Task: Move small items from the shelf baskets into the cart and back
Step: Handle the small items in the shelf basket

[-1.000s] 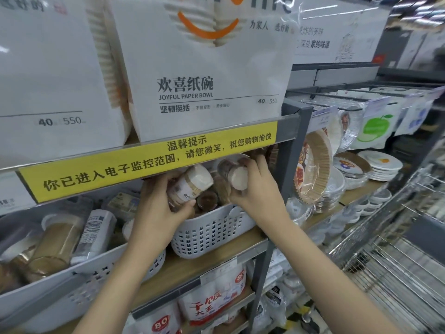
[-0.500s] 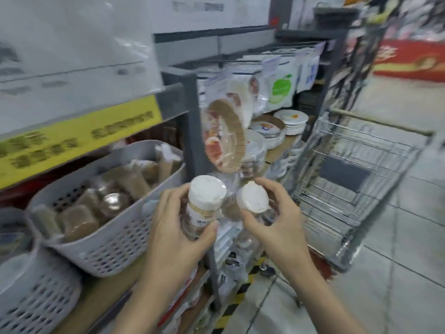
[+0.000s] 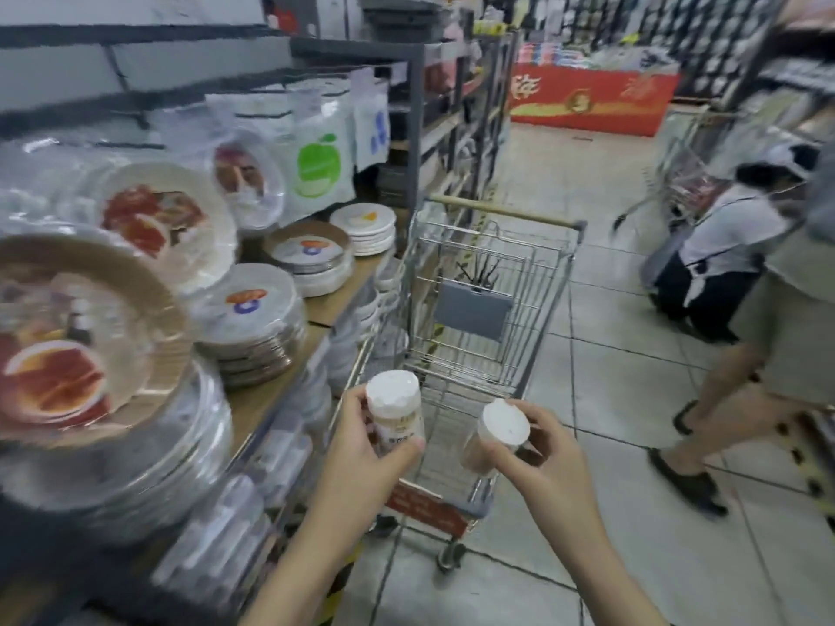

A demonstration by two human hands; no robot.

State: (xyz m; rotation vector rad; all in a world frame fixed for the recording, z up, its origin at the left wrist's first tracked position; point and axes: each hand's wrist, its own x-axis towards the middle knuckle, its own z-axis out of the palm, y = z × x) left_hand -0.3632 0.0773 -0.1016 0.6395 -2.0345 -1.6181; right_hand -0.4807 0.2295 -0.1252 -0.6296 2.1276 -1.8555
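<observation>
Left hand: the left hand (image 3: 361, 458) grips a small jar (image 3: 394, 411) with a white lid, fingers and thumb curled round its labelled body — the jar stands upright, held in the air by the shelf's front edge.
Right hand: the right hand (image 3: 537, 463) pinches a second jar (image 3: 492, 433), also white-lidded, which is tilted with its lid towards the camera; brown contents show through its clear side.
Jars: near each other but not touching, both above the near end of the cart.
Cart: a wire shopping cart (image 3: 479, 309) stands on the tiled floor just beside the shelf, its wooden handle at the far end and a grey flap on its inner far wall.
Shelf: the shelf (image 3: 289, 381) on the left carries stacks of wrapped paper plates (image 3: 253, 318) up to its front edge — larger printed plates lean behind them.
Aisle: another person (image 3: 723, 237) crouches at the right, blurred; a red display stand (image 3: 592, 97) closes the far end.
</observation>
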